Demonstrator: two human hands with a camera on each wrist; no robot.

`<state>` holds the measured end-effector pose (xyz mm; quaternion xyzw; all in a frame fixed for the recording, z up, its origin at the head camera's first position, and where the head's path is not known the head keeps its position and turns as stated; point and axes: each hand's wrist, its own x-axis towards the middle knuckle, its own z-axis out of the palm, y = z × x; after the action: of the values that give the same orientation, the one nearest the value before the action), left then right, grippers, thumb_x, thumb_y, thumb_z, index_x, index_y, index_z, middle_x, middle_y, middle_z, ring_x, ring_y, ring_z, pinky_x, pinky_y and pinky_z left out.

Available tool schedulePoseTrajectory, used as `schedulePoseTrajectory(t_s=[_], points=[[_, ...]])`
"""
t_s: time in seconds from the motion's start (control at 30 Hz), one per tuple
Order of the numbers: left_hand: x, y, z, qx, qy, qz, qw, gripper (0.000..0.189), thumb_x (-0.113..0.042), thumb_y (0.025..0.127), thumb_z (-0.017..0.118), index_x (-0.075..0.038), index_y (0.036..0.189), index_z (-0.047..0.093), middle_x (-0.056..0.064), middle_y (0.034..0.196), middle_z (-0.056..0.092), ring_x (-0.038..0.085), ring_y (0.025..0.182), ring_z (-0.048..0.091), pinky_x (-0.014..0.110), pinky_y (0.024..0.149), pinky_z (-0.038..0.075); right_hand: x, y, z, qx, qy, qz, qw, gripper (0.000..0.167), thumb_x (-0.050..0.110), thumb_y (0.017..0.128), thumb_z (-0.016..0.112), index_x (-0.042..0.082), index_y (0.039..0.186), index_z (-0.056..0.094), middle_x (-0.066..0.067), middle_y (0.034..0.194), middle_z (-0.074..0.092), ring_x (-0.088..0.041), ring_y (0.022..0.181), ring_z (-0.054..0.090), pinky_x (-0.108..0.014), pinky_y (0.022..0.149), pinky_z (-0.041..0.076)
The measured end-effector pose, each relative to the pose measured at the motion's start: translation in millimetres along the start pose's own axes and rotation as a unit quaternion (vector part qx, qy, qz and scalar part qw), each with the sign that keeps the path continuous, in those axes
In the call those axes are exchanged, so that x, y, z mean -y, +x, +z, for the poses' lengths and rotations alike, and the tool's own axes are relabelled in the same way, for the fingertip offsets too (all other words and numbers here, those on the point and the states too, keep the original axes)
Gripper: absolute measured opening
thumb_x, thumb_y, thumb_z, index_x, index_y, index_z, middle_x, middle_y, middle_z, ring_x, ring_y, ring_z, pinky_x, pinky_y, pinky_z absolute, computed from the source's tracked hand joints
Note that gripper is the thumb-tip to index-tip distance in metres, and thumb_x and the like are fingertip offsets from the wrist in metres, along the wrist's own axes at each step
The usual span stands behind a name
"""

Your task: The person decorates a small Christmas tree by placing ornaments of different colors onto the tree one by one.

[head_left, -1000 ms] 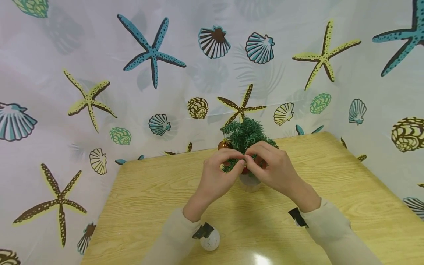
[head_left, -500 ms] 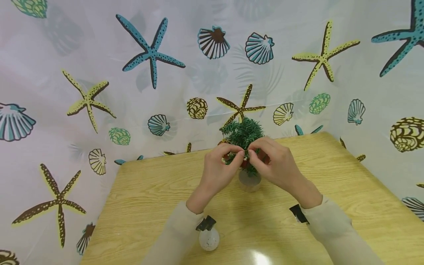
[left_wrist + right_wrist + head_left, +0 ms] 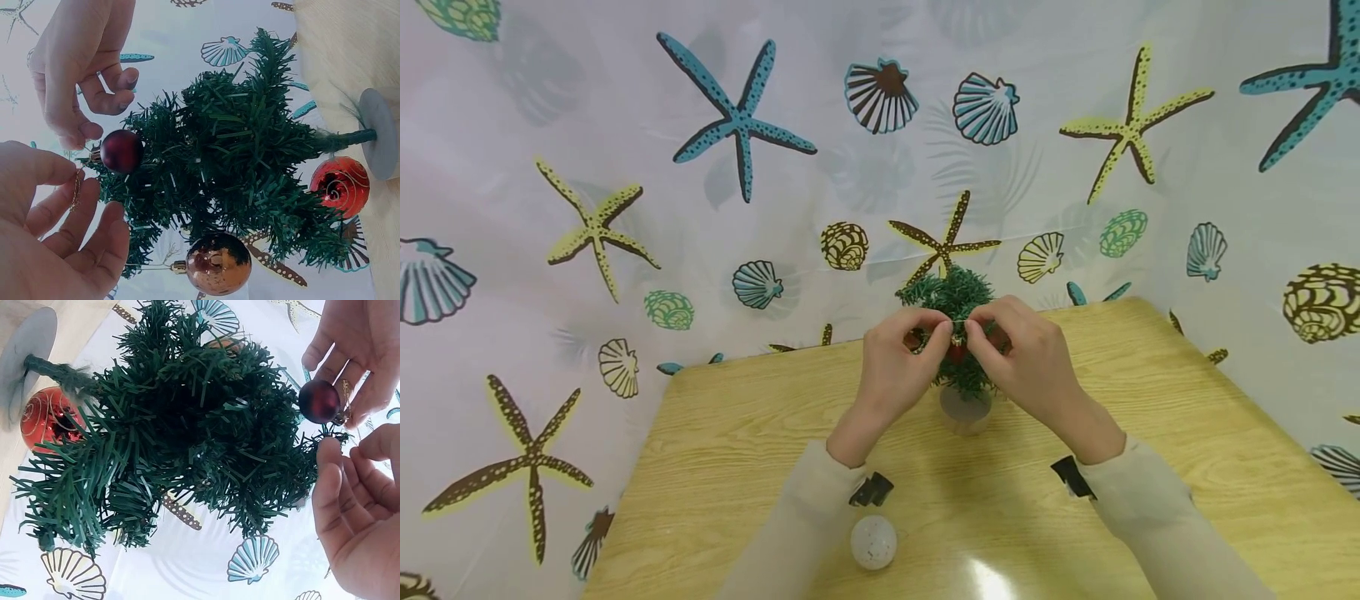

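Observation:
A small dark red bauble [image 3: 122, 152] with a gold cap hangs by a thin gold cord at the top of a small artificial Christmas tree [image 3: 212, 144]. My left hand [image 3: 898, 358] pinches one side of the cord between thumb and forefinger. Just to its right, my right hand [image 3: 1026, 354] pinches the other side, fingertips a short gap apart. In the left wrist view a gold strand [image 3: 76, 190] dangles by the left fingers. The tree stands upright behind both hands, partly hidden by them in the head view.
A copper bauble [image 3: 219, 264] and a shiny red bauble with swirls [image 3: 340, 186] hang on the tree. Its round grey base [image 3: 966, 408] stands on the wooden table [image 3: 737, 433]. A white speckled ball [image 3: 874, 542] lies near the left sleeve. A patterned curtain [image 3: 820, 192] encloses the table.
Both hands have risen a little, lifting the dark red bauble. Their fingertips have drawn slightly apart, with the cord stretched between them.

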<state>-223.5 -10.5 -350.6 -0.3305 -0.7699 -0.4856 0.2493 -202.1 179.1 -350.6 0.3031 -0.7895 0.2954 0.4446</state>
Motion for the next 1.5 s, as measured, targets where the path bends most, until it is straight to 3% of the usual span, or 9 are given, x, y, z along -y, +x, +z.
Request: schedulePoseTrajectory(t_s=[0.1, 0.3, 0.4, 0.6, 1.3, 1.5], points=[[-0.6, 3.0, 0.3, -0.004, 0.005, -0.002, 1.0000, 0.015, -0.014, 0.103, 0.068, -0.004, 0.104, 0.079, 0.012, 0.099, 0.078, 0.023, 0.082, 0.070, 0.046, 0.072, 0.057, 1, 1.3, 1, 0.002, -0.013, 0.015, 0.9998, 0.007, -0.004, 0.091, 0.072, 0.001, 0.097, 0.073, -0.012, 0.088, 0.070, -0.015, 0.062, 0.062, -0.033, 0.055, 0.052], [1.9, 7.6, 3.1, -0.007, 0.011, -0.013, 0.9998, 0.016, -0.015, 0.103, 0.068, -0.004, 0.104, 0.080, 0.011, 0.095, 0.079, 0.021, 0.075, 0.070, 0.025, 0.062, 0.051, 3, 2.4, 4, 0.005, -0.045, 0.041, 0.9981, 0.005, 0.000, 0.093, 0.073, 0.000, 0.098, 0.073, -0.013, 0.086, 0.069, -0.018, 0.062, 0.061, -0.034, 0.053, 0.049], [3.6, 9.0, 4.6, -0.005, 0.012, -0.025, 0.9996, 0.017, -0.016, 0.103, 0.068, -0.004, 0.104, 0.080, 0.011, 0.094, 0.079, 0.021, 0.074, 0.069, 0.021, 0.061, 0.049, 4, 1.9, 4, 0.012, -0.055, 0.054, 0.9969, 0.005, 0.001, 0.094, 0.073, 0.001, 0.099, 0.073, -0.012, 0.085, 0.069, -0.017, 0.061, 0.059, -0.032, 0.052, 0.047], [7.0, 6.6, 6.7, 0.009, 0.020, -0.032, 0.9992, 0.016, -0.015, 0.103, 0.067, -0.006, 0.103, 0.080, 0.009, 0.093, 0.078, 0.019, 0.076, 0.069, 0.022, 0.062, 0.048, 5, -0.9, 5, 0.024, -0.059, 0.073, 0.9953, 0.005, -0.001, 0.094, 0.071, 0.004, 0.095, 0.074, -0.009, 0.082, 0.067, -0.013, 0.058, 0.053, -0.029, 0.050, 0.043], [7.4, 1.3, 7.5, 0.029, 0.010, -0.037, 0.9989, 0.015, -0.015, 0.103, 0.067, -0.007, 0.101, 0.080, 0.007, 0.087, 0.077, 0.019, 0.077, 0.070, 0.022, 0.062, 0.048, 5, -3.5, 5, 0.033, -0.063, 0.061, 0.9956, 0.006, -0.001, 0.093, 0.072, 0.005, 0.093, 0.074, -0.009, 0.081, 0.067, -0.010, 0.056, 0.050, -0.027, 0.050, 0.040], [7.2, -1.2, 5.7, 0.029, 0.009, -0.043, 0.9986, 0.015, -0.015, 0.103, 0.069, -0.006, 0.103, 0.080, 0.008, 0.092, 0.077, 0.020, 0.081, 0.070, 0.023, 0.068, 0.050, 2, -0.3, -2, 0.000, -0.036, 0.064, 0.9973, 0.004, 0.000, 0.092, 0.075, 0.001, 0.095, 0.074, -0.012, 0.084, 0.070, -0.016, 0.060, 0.059, -0.030, 0.053, 0.046]])
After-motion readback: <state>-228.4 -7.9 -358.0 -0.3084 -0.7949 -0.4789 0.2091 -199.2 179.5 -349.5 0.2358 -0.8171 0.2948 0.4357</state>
